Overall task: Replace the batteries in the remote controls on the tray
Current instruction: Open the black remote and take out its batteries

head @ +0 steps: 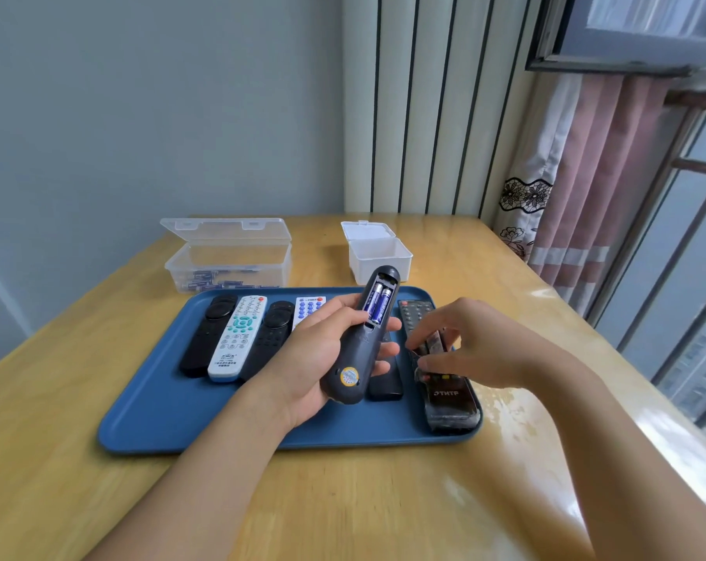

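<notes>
1. The left hand [323, 350] gripped a dark grey remote [357, 350], fingers curled round its body, and held it back-up above the middle of the blue tray [149, 419].
2. The remote's battery bay stood uncovered, with two blue batteries [377, 303] seated side by side in it. A round yellow sticker showed near its lower end.
3. The right hand [464, 346] hovered over the right side of the tray, its fingertips pinching a small dark, glossy piece [432, 344]; whether that was the battery cover could not be told.
4. Beneath the right hand a black remote in clear wrap [448, 398] lay along the tray's right edge, reaching almost to the near right corner.
5. Along the tray's far-left part lay a black remote [205, 338], a white remote [238, 338] with teal buttons, and another black remote [272, 330], side by side and touching or nearly so.
6. A second white remote [309, 307] with blue buttons showed partly behind the left hand, and one more dark remote [385, 384] lay flat under the held one.
7. Beyond the tray's far edge, toward the table's far-left, a clear open box [226, 257] held loose batteries; a small white open box [377, 253] stood near the table's far middle.
8. The tray rested on a wooden table [60, 459].
</notes>
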Available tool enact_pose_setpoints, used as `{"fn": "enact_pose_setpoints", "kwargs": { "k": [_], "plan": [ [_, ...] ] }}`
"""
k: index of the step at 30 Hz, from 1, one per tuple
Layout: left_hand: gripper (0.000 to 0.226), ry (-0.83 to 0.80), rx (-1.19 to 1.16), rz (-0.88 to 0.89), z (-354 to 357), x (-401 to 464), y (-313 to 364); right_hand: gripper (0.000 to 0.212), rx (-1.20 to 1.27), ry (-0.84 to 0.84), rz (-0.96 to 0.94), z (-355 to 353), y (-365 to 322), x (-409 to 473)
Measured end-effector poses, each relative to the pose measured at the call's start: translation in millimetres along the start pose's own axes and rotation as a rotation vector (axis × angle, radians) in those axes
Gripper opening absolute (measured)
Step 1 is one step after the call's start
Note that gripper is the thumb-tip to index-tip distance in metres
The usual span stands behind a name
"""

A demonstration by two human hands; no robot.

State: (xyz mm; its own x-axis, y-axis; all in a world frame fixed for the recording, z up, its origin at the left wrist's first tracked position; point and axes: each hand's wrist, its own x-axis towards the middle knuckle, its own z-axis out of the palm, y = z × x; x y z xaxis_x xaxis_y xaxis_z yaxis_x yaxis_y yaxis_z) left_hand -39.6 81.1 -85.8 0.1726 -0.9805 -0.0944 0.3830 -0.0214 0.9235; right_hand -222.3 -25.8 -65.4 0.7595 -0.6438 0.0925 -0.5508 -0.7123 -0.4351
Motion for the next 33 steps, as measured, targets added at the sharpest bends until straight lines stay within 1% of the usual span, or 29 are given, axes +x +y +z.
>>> {"fn": "enact_pose_setpoints", "kwargs": {
  "k": [3, 4, 7, 8, 10, 13, 15, 16, 17, 18, 20, 21, 22, 24, 28, 33],
  "plan": [
    [0.027, -0.004, 0.007, 0.001, 2, 0, 0, 0.019, 0.079, 0.034, 0.006, 0, 3, 2],
    [0.027, -0.005, 0.005, 0.001, 2, 0, -1, 0.020, 0.149, 0.047, 0.001, 1, 4, 3],
    [0.026, -0.006, -0.008, 0.006, 3, 0, -1, 0.023, 0.578, 0.013, 0.045, -1, 4, 3],
    [0.026, -0.006, -0.011, 0.007, 3, 0, -1, 0.026, 0.648, -0.012, 0.065, -1, 4, 3],
    [0.027, -0.006, -0.009, 0.009, 2, 0, -1, 0.034, 0.575, -0.039, 0.108, 1, 3, 1],
    [0.027, -0.009, 0.014, 0.018, 3, -1, -2, 0.041, 0.344, -0.006, 0.138, 2, 4, 2],
    [0.027, -0.005, 0.032, 0.027, 4, -1, -3, 0.039, 0.149, 0.020, 0.122, -1, 7, 1],
    [0.027, 0.000, 0.042, 0.032, 4, -1, -3, 0.035, 0.078, 0.058, 0.113, -4, 8, 1],
    [0.027, 0.006, 0.055, 0.039, 5, -1, -4, 0.029, 0.051, 0.137, 0.090, -7, 7, 0],
    [0.026, 0.014, 0.073, 0.047, 5, -1, -4, 0.021, 0.071, 0.252, 0.052, -8, 5, 0],
    [0.026, 0.025, 0.111, 0.066, 5, 0, -7, 0.008, 0.236, 0.485, -0.052, -5, -7, 1],
    [0.026, 0.025, 0.122, 0.076, 6, 0, -8, 0.004, 0.317, 0.549, -0.093, -1, -15, 2],
    [0.026, 0.019, 0.125, 0.086, 7, 1, -10, 0.003, 0.354, 0.579, -0.118, 4, -23, 4],
    [0.027, -0.009, 0.124, 0.113, 10, 0, -12, 0.005, 0.339, 0.591, -0.117, 16, -33, 6],
    [0.030, -0.061, 0.129, 0.150, 15, 0, -16, 0.004, 0.317, 0.625, -0.085, 27, -32, 11],
    [0.030, -0.071, 0.144, 0.162, 17, -1, -17, 0.008, 0.333, 0.666, -0.067, 30, -31, 15]
  ]
}}
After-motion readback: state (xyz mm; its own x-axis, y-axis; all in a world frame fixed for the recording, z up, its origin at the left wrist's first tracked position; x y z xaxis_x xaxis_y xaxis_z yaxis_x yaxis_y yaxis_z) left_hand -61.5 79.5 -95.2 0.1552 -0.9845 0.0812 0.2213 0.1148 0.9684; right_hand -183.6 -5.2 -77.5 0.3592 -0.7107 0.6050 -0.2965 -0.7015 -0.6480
